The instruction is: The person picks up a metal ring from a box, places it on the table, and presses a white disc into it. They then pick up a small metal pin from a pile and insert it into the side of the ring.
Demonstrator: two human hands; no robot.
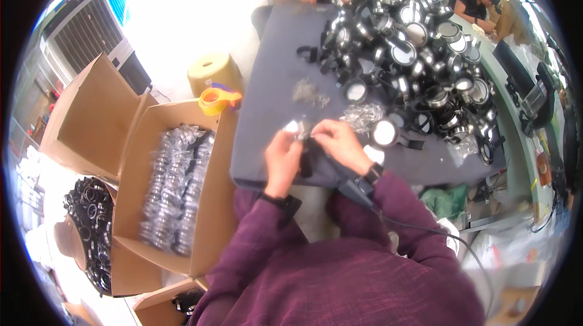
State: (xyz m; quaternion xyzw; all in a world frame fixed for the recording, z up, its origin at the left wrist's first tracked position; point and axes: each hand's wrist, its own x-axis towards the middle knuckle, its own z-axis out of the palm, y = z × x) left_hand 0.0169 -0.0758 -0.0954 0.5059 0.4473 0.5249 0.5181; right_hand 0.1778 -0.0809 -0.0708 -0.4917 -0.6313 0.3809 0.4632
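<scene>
My left hand [283,159] is closed round a small piece with a shiny round top and a black handle [305,163], held over the near edge of the grey padded table [267,83]. Opposite it, my right hand [341,144] pinches at the same piece; whatever lies between its fingertips is too small to name. To the right rests a similar round, metal-rimmed piece [384,133] with a black handle. Just beyond my hands are a heap of small shiny metal parts [363,117] and a pile of tiny thin parts [311,93]. A dark corded device [356,191] lies by my right wrist.
A large heap of black-handled round pieces [413,53] covers the table's right side. At left stands an open carton [209,204] with plastic-wrapped pieces, near a yellow stool [212,71] bearing a tape dispenser [214,100]. A cable [425,227] crosses my right forearm. Two people sit beyond.
</scene>
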